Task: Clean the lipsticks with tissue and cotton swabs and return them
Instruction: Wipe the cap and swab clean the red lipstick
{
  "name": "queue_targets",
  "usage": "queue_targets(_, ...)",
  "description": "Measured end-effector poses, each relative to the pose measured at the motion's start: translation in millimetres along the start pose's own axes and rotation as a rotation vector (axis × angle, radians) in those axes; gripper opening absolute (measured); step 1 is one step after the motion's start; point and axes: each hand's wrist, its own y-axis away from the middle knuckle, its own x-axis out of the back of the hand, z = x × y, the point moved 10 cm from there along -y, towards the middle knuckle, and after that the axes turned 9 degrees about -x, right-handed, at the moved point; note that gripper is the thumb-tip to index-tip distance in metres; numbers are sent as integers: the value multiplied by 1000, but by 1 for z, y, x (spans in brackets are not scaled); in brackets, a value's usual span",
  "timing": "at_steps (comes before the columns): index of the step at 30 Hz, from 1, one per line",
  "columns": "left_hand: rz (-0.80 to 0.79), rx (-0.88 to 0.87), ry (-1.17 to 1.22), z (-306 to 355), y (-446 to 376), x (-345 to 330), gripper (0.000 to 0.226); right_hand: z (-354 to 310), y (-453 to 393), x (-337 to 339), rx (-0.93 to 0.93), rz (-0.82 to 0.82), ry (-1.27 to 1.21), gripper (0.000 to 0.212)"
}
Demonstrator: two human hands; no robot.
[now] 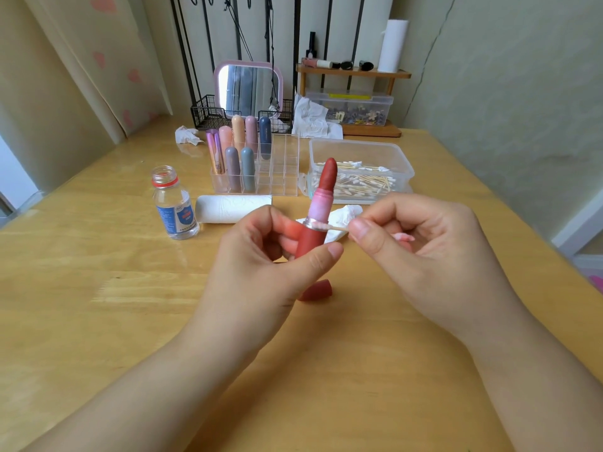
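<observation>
Lipstick (318, 216) upright above bare tabletop (98, 288)

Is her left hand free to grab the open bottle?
Probably not yet: the left hand grips the red lipstick. Otherwise nothing blocks the way to the bottle standing beside it.

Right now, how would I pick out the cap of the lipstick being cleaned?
Start at the wooden table, near its front edge, and find the left hand holding the open red lipstick. Directly below it lies the short red plastic cap, on its side, the only red piece lying loose on the tabletop.
</observation>
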Motion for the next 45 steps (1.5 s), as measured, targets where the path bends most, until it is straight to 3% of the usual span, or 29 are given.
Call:
queue_targets(15, -241, -4, 46, -11, -1, -12, 19, 11, -7, 4, -14, -79, -95, 19)
queue_targets(17, -325, -4, 56, -13, 2, -19, 27, 14, -9, 2, -36, -107, -141, 18)
queue_targets(20, -414, 54, 117, -18, 5, -27, 19, 20, -10, 0, -91, -159, -207, 6)
queue_targets(26, -513, 102, 211, -16, 7, -31, 21, 35, -13, 4, -209, -130, -266, 16)
queue_targets(29, -386, 52, 77, -20, -8, -12, 19, 43, -14, 10, -259, -47, -211, 12)
queue_targets(34, -59, 28, -376, -44, -39, 53, 12, 63, -14, 15, -374, 58, -110, 16)
queue_targets(38, -74, 34, -664, -61, -43, 68, 11, 75, -10, 4, -450, -5, -38, 15)
queue_targets(45, -101, 62, -807, -70, -43, 68, 13, 79, -10, 2, -458, -23, 35, 16)
